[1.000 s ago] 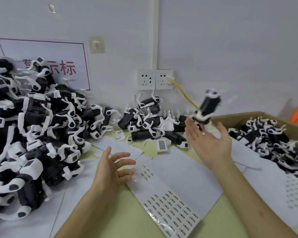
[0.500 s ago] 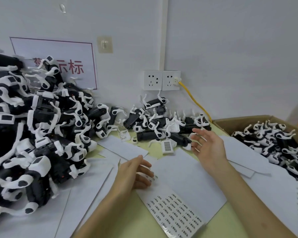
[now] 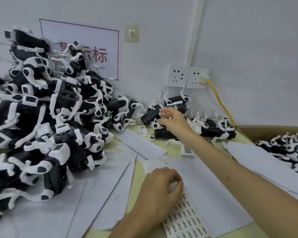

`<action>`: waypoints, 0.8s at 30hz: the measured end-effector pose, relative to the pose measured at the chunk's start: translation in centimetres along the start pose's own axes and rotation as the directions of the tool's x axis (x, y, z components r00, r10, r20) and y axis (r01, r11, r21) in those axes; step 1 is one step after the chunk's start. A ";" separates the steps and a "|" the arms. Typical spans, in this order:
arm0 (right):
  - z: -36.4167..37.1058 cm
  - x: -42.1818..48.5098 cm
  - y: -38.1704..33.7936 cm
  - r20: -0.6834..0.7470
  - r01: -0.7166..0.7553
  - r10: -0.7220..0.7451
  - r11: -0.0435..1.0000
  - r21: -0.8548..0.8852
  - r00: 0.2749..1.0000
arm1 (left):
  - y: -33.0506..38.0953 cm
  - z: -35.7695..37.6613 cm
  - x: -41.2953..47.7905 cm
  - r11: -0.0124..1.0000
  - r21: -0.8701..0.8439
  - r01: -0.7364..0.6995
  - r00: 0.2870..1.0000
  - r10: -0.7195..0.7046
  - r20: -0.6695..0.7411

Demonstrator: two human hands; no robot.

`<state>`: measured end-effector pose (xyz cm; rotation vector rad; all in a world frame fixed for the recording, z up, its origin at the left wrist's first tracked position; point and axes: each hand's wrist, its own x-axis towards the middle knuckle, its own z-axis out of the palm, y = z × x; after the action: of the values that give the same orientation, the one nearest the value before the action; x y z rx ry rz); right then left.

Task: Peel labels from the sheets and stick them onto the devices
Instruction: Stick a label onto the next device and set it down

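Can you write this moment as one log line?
left hand: pinching white paper label sheet | right hand: on black-and-white plastic devices, grip unclear

Hands: two, left hand [image 3: 159, 190] and right hand [image 3: 175, 121].
Wall sockets [image 3: 187, 76]: two.
Yellow cable [image 3: 220, 103]: one.
Cardboard box [image 3: 267, 133]: one.
Red-bordered sign [image 3: 86, 37]: one.
Wall hook [image 3: 132, 34]: one.
Printed label sheet [image 3: 185, 222]: one in sight.
Devices [image 3: 41, 117]: three heaps, far too many to count!
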<state>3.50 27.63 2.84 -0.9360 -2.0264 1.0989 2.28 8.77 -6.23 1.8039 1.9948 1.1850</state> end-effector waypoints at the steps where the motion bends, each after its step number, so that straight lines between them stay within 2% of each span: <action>1: 1.1 1.1 -0.4 0.014 0.031 -0.030 0.998 -0.052 0.999 | -0.1 0.2 0.0 1.000 0.018 -0.023 1.000 0.022 0.007; 3: 3.1 3.4 -1.1 0.026 0.126 -0.123 0.979 -0.161 0.992 | -0.3 0.5 0.0 0.997 0.062 -0.052 0.999 0.052 0.008; 5: 5.0 5.6 -1.4 0.062 0.237 -0.230 0.906 -0.352 0.971 | -0.5 0.8 0.3 0.992 0.103 -0.079 0.997 0.078 0.016; 7: 6.5 7.4 -1.4 0.130 0.322 -0.310 0.721 -0.614 0.942 | -0.7 1.1 0.4 0.987 0.122 -0.101 0.995 0.099 0.026; 8: 7.1 8.2 -1.2 0.161 0.342 -0.330 0.620 -0.706 0.930 | -0.8 1.2 0.4 0.979 0.163 -0.122 0.992 0.120 0.023; 9: 7.7 8.9 -1.0 0.177 0.345 -0.331 0.565 -0.750 0.927 | -1.0 1.6 0.5 0.956 0.246 -0.159 0.987 0.158 0.026; 12: 9.3 10.7 -0.1 0.140 0.296 -0.290 0.611 -0.734 0.947 | -1.0 1.8 0.8 0.920 0.375 -0.118 0.993 0.104 0.058; 15: 10.5 12.3 0.7 0.064 0.260 -0.323 0.613 -0.746 0.944 | -1.6 2.8 1.0 0.850 0.508 -0.138 0.983 0.180 -0.034; 17: 10.8 13.0 0.8 -0.011 0.239 -0.352 0.659 -0.713 0.936 | -2.0 3.4 0.5 0.794 0.603 -0.072 0.984 0.155 -0.086; 19: 11.0 13.2 0.7 -0.086 0.235 -0.385 0.709 -0.665 0.919 | -2.2 3.7 0.9 0.776 0.631 0.002 0.967 0.159 -0.199; 21: 11.0 13.1 0.5 -0.108 0.255 -0.433 0.694 -0.674 0.895 | -2.1 3.7 1.9 0.786 0.617 0.035 0.954 0.158 -0.255; 24: 10.1 13.0 0.1 -0.168 0.261 -0.485 0.695 -0.670 0.858 | -1.9 2.8 1.7 0.806 0.584 -0.095 0.993 0.117 0.000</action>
<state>-11.48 34.08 0.81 -0.8667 -2.1777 -0.0097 2.22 11.65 -8.74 2.1942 2.5047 0.6529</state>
